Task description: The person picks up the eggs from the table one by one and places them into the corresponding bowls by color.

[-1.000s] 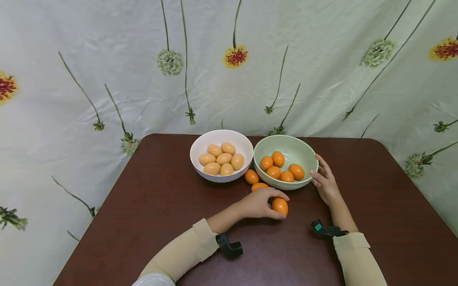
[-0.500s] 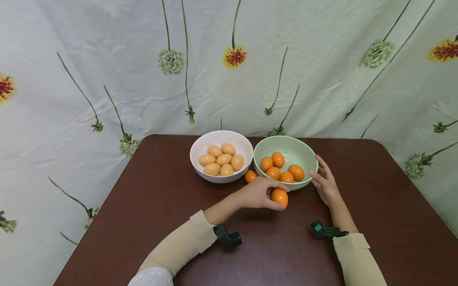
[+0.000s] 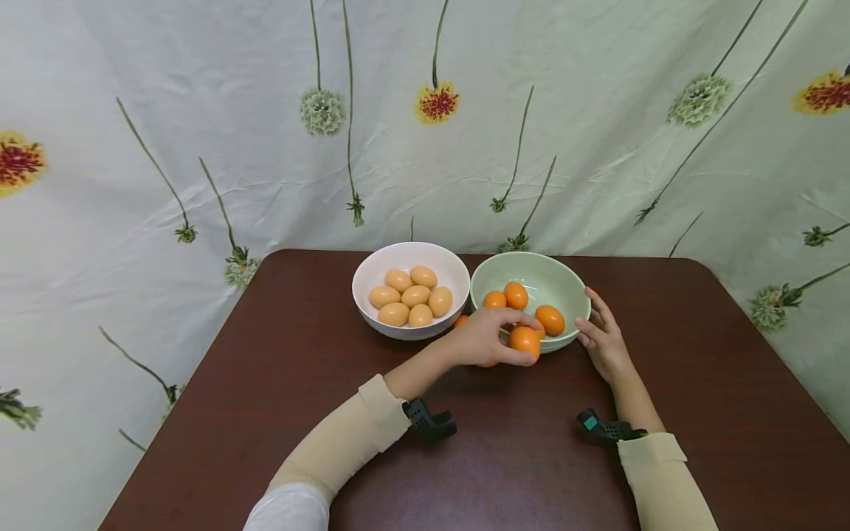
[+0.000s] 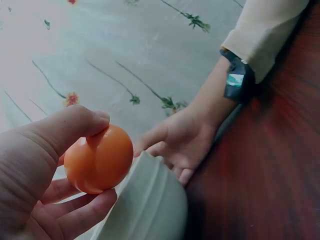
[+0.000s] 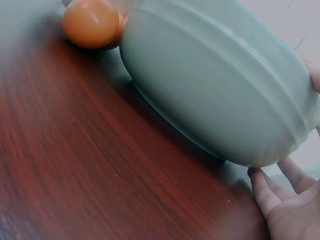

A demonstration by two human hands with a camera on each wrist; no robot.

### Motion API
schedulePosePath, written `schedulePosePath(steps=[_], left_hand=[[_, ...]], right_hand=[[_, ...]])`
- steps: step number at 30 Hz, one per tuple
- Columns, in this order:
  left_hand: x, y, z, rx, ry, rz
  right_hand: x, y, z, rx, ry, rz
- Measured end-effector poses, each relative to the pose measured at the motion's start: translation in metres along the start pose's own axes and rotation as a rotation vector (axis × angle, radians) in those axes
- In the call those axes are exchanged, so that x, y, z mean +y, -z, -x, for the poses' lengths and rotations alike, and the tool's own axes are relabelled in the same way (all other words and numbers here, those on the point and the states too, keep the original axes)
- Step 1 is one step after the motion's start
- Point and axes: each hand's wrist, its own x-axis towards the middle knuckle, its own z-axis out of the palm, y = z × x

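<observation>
My left hand (image 3: 485,337) pinches a glossy orange egg (image 3: 524,341) between thumb and fingers, over the near rim of a pale green bowl (image 3: 558,284). The left wrist view shows the thumb (image 4: 75,127) on top of the egg and fingers beneath it. More orange eggs (image 3: 550,319) lie inside the bowl, some hidden behind my hand. My right hand (image 3: 606,343) holds the bowl's right side, thumb and fingertips against its outer wall and rim. On the table, partly covered by the left hand and arm, are two orange eggs (image 3: 488,364).
A white bowl (image 3: 367,284) with several tan eggs (image 3: 416,296) stands close against the green bowl's left side. Both bowls are near the back edge of the dark brown table (image 3: 292,354). A flowered cloth (image 3: 252,133) hangs behind it.
My left hand has lifted the orange egg and moved it away from me, from above the table in front to the green bowl's near rim. The right hand and both bowls stay in place.
</observation>
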Motion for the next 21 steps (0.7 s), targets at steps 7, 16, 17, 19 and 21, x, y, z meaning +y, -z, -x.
schedulePosePath(steps=[7, 16, 17, 19, 21], left_hand=[[-0.001, 0.009, -0.011, 0.049, 0.067, -0.024], [-0.014, 0.012, -0.029, 0.108, 0.081, -0.079], [-0.014, 0.012, -0.031, 0.107, 0.086, -0.086], [-0.016, 0.012, -0.035, 0.106, 0.102, -0.101], [-0.018, 0.012, -0.038, 0.102, 0.121, -0.113]], right_hand=[[0.0, 0.0, 0.0, -0.006, -0.004, -0.014], [-0.001, 0.0, 0.0, 0.002, -0.009, -0.006], [-0.001, -0.001, -0.001, 0.003, -0.01, -0.007], [-0.001, -0.001, -0.001, 0.006, -0.011, -0.009], [-0.001, -0.001, -0.001, 0.007, -0.012, -0.011]])
